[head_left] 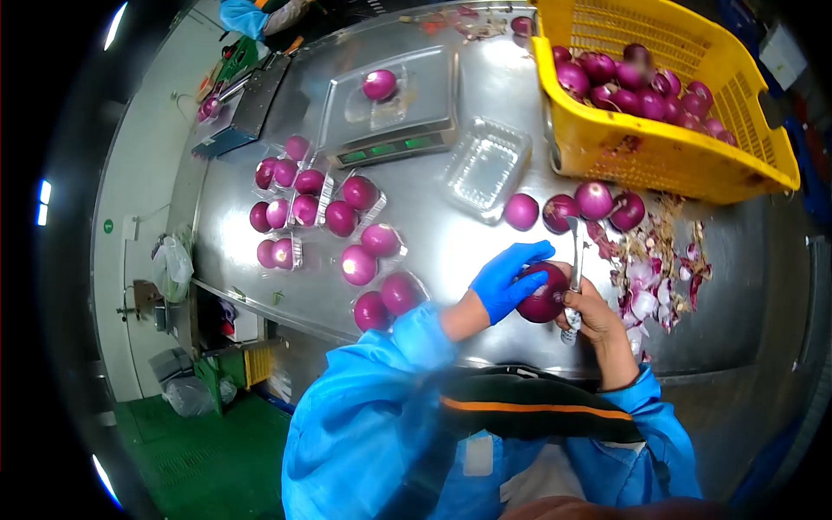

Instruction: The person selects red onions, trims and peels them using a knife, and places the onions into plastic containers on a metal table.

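My left hand (pixel 507 282), in a blue glove, is closed around a red onion (pixel 543 299) above the front edge of the metal table. My bare right hand (pixel 596 314) grips a knife (pixel 575 269) by its patterned handle, the blade pointing away from me. Its fingers also touch the right side of the onion. Just beyond my hands a loose red onion (pixel 521 211) and several others lie in a row. To the right is a heap of onion skins and roots (pixel 650 286). A clear plastic tray (pixel 488 167) stands behind the loose onions.
A yellow crate (pixel 659 160) of red onions stands at the back right. A scale (pixel 390 130) bears one onion (pixel 379 84). Clear trays with peeled onions (pixel 359 264) fill the left side. At the far left back, a person's blue sleeve (pixel 243 16) shows.
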The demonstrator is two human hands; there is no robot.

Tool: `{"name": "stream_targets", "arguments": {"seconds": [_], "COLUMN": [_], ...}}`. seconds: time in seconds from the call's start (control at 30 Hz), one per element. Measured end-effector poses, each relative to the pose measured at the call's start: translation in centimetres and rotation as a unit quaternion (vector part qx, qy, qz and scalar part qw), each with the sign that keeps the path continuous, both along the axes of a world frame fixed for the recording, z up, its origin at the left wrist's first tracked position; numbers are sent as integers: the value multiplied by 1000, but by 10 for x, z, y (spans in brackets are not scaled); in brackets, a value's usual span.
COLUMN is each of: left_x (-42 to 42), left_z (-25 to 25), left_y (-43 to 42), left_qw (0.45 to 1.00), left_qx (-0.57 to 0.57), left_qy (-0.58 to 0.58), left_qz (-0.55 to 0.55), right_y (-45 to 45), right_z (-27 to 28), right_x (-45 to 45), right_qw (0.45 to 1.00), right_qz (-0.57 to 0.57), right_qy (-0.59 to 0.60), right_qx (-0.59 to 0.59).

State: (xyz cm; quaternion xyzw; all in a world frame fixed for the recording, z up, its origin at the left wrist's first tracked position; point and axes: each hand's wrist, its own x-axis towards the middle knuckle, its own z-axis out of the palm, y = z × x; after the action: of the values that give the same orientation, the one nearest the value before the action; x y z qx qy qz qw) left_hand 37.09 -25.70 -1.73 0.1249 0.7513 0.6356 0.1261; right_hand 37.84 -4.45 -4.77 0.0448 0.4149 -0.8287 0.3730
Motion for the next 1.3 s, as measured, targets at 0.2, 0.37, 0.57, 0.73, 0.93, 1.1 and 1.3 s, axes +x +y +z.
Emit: {"name": "stream_targets", "arguments": {"seconds": [0.2,0.37,0.57,0.73,0.93,1.1,1.3], "left_x": [-31,-30,-5,-7,-11,-47,-140], "left_z": [-7,-8,-23,-41,-44,-35,-19], "left_y": [-98,-175,-226,-255,-271,-299,-336], "left_qw": [976,958,953,952,950,949,922], "left_qx": [36,57,-58,-37,54,80,152], "left_qy": [36,68,114,99,20,73,49], "left_qz": [211,271,275,287,308,296,352], "right_y": [-88,-187,-286,-337,-321,-277,-264], "right_z": [34,72,71,40,45,22,11], "right_x": [-78,-175,-282,-334,-329,-299,-271], "right_qw": [954,807,803,795,611,738,792], "right_qz": [16,-17,0,40,-73,-101,-78], "right_qy": [232,458,476,463,536,447,382], "right_qx": [192,371,359,390,578,495,470]}}
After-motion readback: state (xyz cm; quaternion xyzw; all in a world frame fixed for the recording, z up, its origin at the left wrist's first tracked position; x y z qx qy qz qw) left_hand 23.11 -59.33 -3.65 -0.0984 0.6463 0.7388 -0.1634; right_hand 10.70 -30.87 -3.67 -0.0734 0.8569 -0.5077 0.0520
